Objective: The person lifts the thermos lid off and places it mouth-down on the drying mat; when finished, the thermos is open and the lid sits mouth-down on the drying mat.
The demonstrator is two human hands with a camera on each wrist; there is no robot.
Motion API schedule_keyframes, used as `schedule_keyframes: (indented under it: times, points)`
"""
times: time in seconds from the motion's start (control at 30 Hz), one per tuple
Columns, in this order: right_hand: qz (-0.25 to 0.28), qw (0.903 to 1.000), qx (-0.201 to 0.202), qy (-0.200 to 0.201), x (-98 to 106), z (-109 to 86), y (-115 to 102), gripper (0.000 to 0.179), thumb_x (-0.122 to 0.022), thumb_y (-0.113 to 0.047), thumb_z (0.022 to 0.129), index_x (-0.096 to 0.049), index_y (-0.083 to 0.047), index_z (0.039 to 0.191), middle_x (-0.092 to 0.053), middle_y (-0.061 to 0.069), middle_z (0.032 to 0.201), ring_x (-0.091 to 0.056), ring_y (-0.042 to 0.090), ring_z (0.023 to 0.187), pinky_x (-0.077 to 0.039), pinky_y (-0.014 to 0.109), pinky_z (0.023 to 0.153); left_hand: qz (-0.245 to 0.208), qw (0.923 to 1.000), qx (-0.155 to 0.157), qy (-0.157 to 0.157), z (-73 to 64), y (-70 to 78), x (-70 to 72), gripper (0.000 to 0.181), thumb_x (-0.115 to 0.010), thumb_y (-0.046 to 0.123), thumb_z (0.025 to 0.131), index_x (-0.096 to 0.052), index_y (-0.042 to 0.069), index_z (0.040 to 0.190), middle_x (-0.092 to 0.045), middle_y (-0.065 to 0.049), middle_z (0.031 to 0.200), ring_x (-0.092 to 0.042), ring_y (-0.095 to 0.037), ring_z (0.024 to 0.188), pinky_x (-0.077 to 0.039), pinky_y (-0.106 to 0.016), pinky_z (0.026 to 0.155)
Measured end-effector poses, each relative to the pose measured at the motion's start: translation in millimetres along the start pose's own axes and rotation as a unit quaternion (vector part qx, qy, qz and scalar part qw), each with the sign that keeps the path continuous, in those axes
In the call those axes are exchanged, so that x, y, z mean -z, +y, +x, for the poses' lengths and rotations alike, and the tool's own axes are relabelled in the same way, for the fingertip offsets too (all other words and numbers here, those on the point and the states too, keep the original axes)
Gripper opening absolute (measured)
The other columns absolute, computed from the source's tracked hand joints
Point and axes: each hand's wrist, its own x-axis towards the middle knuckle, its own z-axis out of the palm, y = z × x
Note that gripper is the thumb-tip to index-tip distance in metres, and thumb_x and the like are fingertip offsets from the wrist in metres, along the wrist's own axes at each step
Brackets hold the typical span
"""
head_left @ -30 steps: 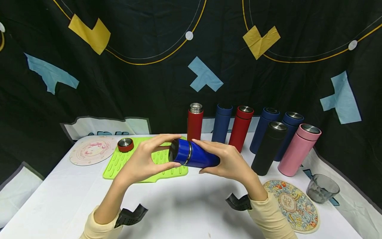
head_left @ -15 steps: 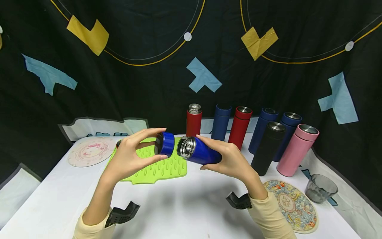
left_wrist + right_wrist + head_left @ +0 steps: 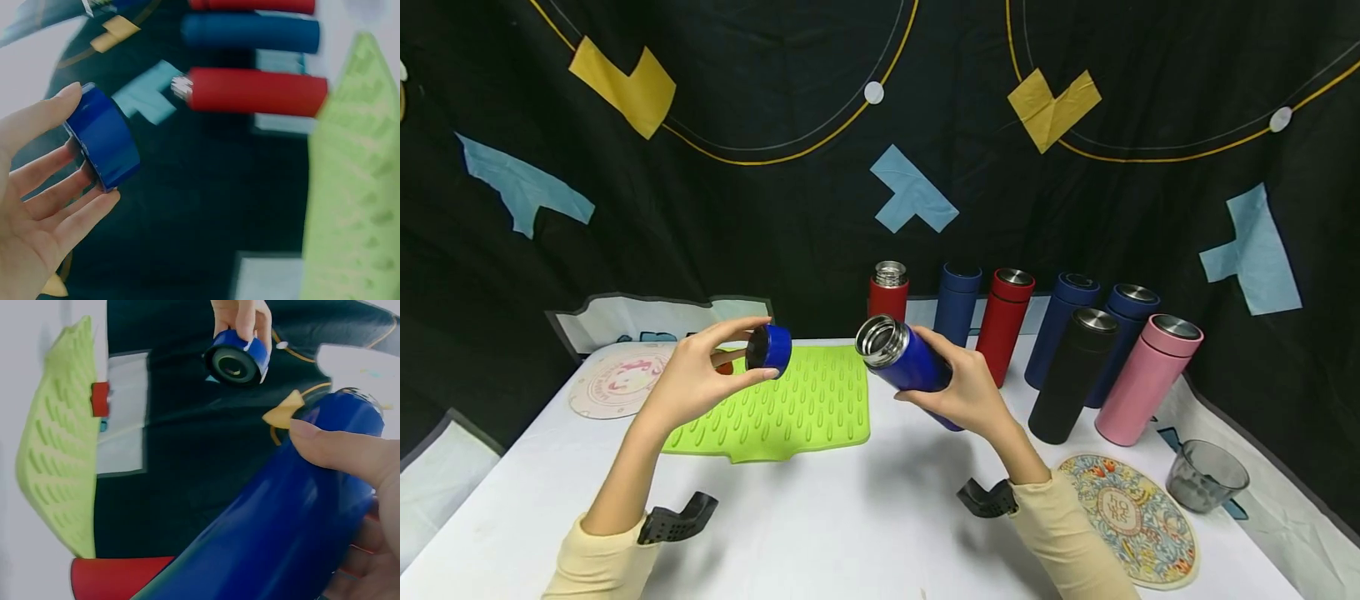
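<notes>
My left hand [image 3: 700, 372] pinches a blue bottle lid [image 3: 770, 348] by its sides, thumb and fingers at opposite edges. In the right wrist view the lid's dark underside shows. My right hand [image 3: 962, 385] grips the blue thermos bottle [image 3: 921, 367] around its body. The bottle is tilted, its bare steel mouth [image 3: 880, 339] turned up and to the left. Lid and bottle are well apart, both held above the table. Below the lid lies a lime green drying mat [image 3: 805, 400], and a red lid [image 3: 725, 367] on it is mostly hidden behind my left hand.
A lidless red bottle [image 3: 890, 292] stands behind the held one. Several capped bottles, among them a black bottle [image 3: 1071, 379] and a pink bottle [image 3: 1146, 383], stand at right. A grey glass cup [image 3: 1206, 477], a floral round mat [image 3: 1138, 521] and a pinkish round mat [image 3: 602, 392] lie around the white table [image 3: 820, 533].
The blue lid has come off the bottle. My left hand has carried it leftward, while my right hand has tipped the bottle more upright, its mouth rising.
</notes>
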Motion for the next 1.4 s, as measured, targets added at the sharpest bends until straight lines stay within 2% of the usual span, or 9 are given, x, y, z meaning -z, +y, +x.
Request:
schedule_keyframes:
  times: [0.1,0.23,0.37,0.53,0.73,1.07,1.3,1.4]
  points:
    - [0.016,0.9998,-0.010,0.005,-7,2.4,7,0.081,-0.090,-0.014,0.066,-0.051,-0.006,0.136,-0.061,0.012,0.127,-0.061,0.030,0.111,-0.052,0.045,0.091,0.007,0.9997,0.020,-0.015,5.3,-18.0,-2.3,0.064,-0.080,0.025,0.080,-0.053,0.007,0.136,-0.057,-0.019,0.129,-0.058,-0.039,0.110,-0.052,-0.045,0.086]
    - [0.025,0.9994,-0.023,0.009,-15,5.5,17,0.081,-0.090,-0.013,0.066,-0.049,-0.004,0.135,-0.061,0.013,0.126,-0.062,0.029,0.110,-0.051,0.044,0.092,0.023,0.9978,0.050,-0.038,14.5,-39.1,-6.4,0.066,-0.079,0.024,0.082,-0.051,0.003,0.137,-0.052,-0.022,0.135,-0.052,-0.043,0.118,-0.050,-0.051,0.089]
    - [0.031,0.9990,-0.028,0.015,-21,8.7,23,0.081,-0.089,-0.011,0.066,-0.047,-0.004,0.134,-0.062,0.014,0.125,-0.063,0.028,0.109,-0.051,0.043,0.092,0.046,0.9948,0.072,-0.056,23.3,-57.8,-10.8,0.066,-0.079,0.019,0.081,-0.049,0.000,0.137,-0.050,-0.025,0.135,-0.051,-0.046,0.118,-0.050,-0.053,0.089]
    - [0.045,0.9982,-0.032,0.024,-26,13.4,27,0.080,-0.088,-0.010,0.068,-0.045,-0.004,0.135,-0.061,0.015,0.126,-0.061,0.029,0.112,-0.050,0.044,0.093,0.089,0.9899,0.090,-0.065,30.5,-79.6,-15.2,0.066,-0.079,0.020,0.081,-0.050,-0.001,0.136,-0.053,-0.028,0.130,-0.054,-0.048,0.113,-0.052,-0.056,0.083]
    - [0.062,0.9965,-0.053,0.020,-33,18.6,32,0.078,-0.087,-0.009,0.070,-0.045,-0.004,0.135,-0.060,0.015,0.128,-0.059,0.029,0.116,-0.048,0.046,0.096,0.103,0.9866,0.104,-0.073,37.5,-106.9,-23.9,0.067,-0.080,0.020,0.080,-0.050,-0.004,0.134,-0.056,-0.030,0.124,-0.055,-0.047,0.110,-0.052,-0.055,0.083]
    - [0.112,0.9887,-0.092,0.038,-50,24.6,41,0.077,-0.085,-0.006,0.071,-0.042,-0.003,0.134,-0.060,0.015,0.128,-0.058,0.029,0.118,-0.045,0.046,0.100,0.135,0.9796,0.129,-0.074,42.7,-130.7,-40.3,0.064,-0.079,0.022,0.080,-0.051,-0.005,0.131,-0.057,-0.031,0.122,-0.055,-0.047,0.110,-0.050,-0.055,0.086]
    - [0.132,0.9806,-0.122,0.078,-63,29.6,51,0.078,-0.085,-0.006,0.071,-0.041,-0.003,0.135,-0.062,0.016,0.125,-0.060,0.028,0.114,-0.046,0.043,0.099,0.152,0.9755,0.140,-0.076,41.6,-145.5,-48.5,0.064,-0.078,0.021,0.080,-0.051,-0.007,0.131,-0.054,-0.033,0.125,-0.051,-0.050,0.114,-0.046,-0.058,0.091]
    - [0.143,0.9736,-0.146,0.103,-67,31.9,49,0.077,-0.084,-0.003,0.072,-0.041,0.000,0.135,-0.061,0.020,0.125,-0.060,0.032,0.114,-0.046,0.044,0.099,0.158,0.9735,0.144,-0.082,41.5,-151.1,-50.8,0.065,-0.078,0.020,0.080,-0.050,-0.008,0.132,-0.053,-0.035,0.125,-0.050,-0.051,0.115,-0.045,-0.058,0.093]
